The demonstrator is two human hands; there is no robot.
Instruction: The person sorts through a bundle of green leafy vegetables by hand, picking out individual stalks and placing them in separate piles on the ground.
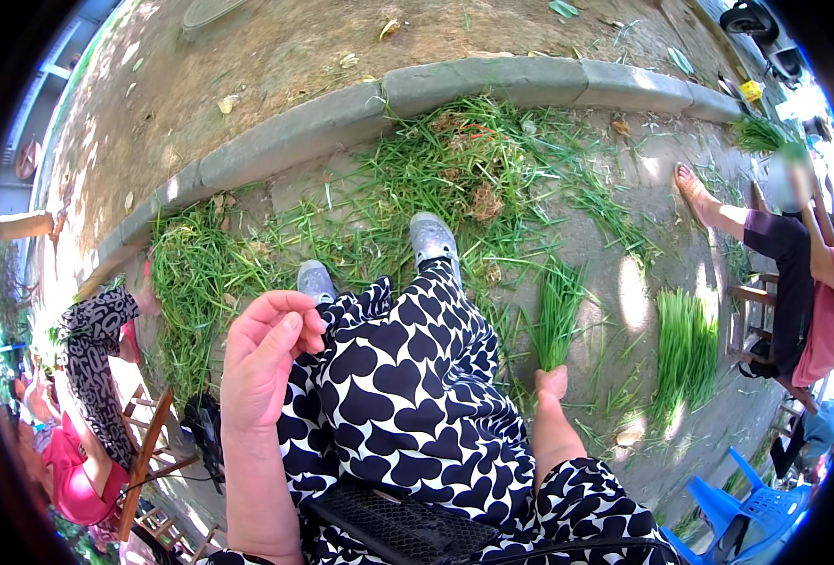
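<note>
My right hand (pixel 550 380) is closed around the base of a bundle of long green grass-like stalks, perhaps chives (pixel 558 311). The stalks point away from me, low beside my right leg. My left hand (pixel 264 353) is raised in front of my left knee, palm partly showing. Its fingers curl in toward the thumb, and I see nothing in them. To the right, a larger, neatly laid bunch of the same stalks (pixel 686 348) rests on the pavement. A loose, tangled heap of green blades (pixel 436 165) with brown dry bits spreads around my shoes.
A stone curb (pixel 492 83) curves across the far side, with bare dirt (pixel 294 71) beyond. On the right sit a person in pink (pixel 824 320) and a blue plastic chair (pixel 751 504). Another person (pixel 82 471) sits at left beside wooden stools. A black bag (pixel 407 523) lies on my lap.
</note>
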